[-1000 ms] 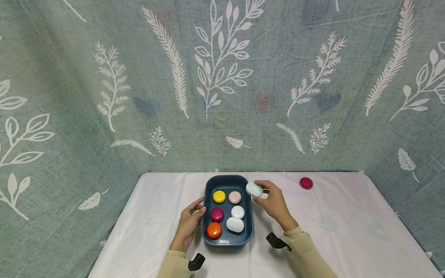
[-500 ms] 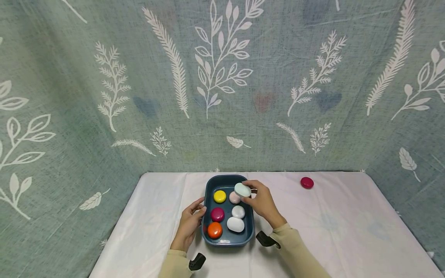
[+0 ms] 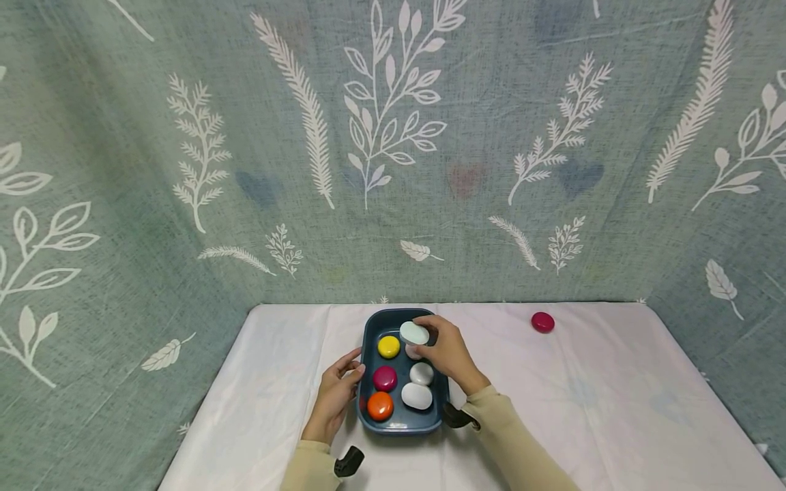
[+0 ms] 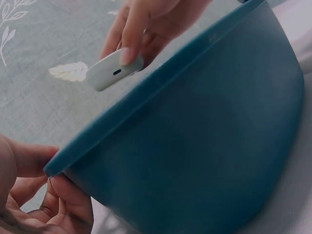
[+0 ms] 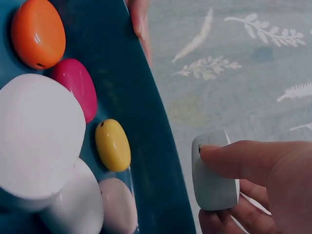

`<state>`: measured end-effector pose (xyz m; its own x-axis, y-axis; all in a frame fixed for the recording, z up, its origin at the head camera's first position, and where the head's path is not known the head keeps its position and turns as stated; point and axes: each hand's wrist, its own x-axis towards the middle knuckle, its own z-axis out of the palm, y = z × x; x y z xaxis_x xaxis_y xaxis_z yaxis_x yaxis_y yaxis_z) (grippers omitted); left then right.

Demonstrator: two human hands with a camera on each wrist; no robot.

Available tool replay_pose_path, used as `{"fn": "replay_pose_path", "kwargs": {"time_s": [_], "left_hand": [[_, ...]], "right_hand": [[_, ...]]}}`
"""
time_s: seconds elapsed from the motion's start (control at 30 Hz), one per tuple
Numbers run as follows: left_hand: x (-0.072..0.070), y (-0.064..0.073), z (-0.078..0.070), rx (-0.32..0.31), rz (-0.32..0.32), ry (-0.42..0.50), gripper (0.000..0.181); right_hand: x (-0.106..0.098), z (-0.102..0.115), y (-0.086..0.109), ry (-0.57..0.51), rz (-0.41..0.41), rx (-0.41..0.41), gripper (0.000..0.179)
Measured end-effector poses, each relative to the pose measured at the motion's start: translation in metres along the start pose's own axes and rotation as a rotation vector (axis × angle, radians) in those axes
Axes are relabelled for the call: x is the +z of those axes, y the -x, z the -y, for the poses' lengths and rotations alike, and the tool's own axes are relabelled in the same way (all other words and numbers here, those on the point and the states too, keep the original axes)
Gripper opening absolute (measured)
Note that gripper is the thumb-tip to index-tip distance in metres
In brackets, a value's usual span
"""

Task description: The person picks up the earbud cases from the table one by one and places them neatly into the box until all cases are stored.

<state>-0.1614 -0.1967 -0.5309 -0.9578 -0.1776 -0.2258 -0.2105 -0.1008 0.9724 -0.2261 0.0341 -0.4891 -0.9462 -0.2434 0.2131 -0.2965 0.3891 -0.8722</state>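
My right hand (image 3: pixel 451 354) pinches a pale mint oval case (image 3: pixel 414 333) between thumb and fingers, above the back of a dark blue tray (image 3: pixel 376 327). A small dark slot shows on the case's side in the left wrist view. On the tray's left side my left hand (image 3: pixel 333 399) grips the rim, thumb above and fingers beneath. Inside lie rounded pieces: yellow (image 3: pixel 388 347), crimson (image 3: pixel 385 378), orange (image 3: pixel 380 406), a silvery white round one (image 3: pixel 421 374) and a white oval one (image 3: pixel 417 396). A pink piece (image 5: pixel 118 205) is partly hidden by the mint case and my fingers in the head view.
A crimson rounded piece (image 3: pixel 543 322) lies on the white-covered table (image 3: pixel 589 402), back right. Green leaf-patterned cloth (image 3: pixel 393 259) hangs behind the table and at both sides. A black wrist mount (image 3: pixel 457 416) on my right sleeve overlaps the tray's right edge in the head view.
My right hand has carried the mint case leftward, from the tray's right rim to over its back part, above the pink piece. The left hand and the pieces in the tray stay put.
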Motion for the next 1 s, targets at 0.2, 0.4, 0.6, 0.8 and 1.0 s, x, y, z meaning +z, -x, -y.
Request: {"fn": "replay_pose_path", "kwargs": {"time_s": [0.2, 0.4, 0.6, 0.8, 1.0], "left_hand": [[0.0, -0.001, 0.0, 0.002, -0.004, 0.002, 0.047], [0.0, 0.0, 0.0, -0.002, -0.007, -0.003, 0.047], [-0.001, -0.001, 0.002, -0.005, -0.006, -0.003, 0.046], [-0.002, -0.001, 0.001, 0.002, -0.001, 0.006, 0.045], [-0.002, 0.0, 0.0, 0.007, 0.009, 0.015, 0.047]], "right_hand": [[0.007, 0.0, -0.004, -0.006, 0.033, 0.01, 0.047], [0.016, 0.0, -0.004, -0.009, 0.091, 0.008, 0.047], [0.022, -0.003, -0.007, 0.043, 0.205, -0.032, 0.044], [0.025, -0.005, -0.011, 0.108, 0.295, -0.059, 0.045], [0.029, -0.008, -0.015, 0.173, 0.323, -0.039, 0.045]]}}
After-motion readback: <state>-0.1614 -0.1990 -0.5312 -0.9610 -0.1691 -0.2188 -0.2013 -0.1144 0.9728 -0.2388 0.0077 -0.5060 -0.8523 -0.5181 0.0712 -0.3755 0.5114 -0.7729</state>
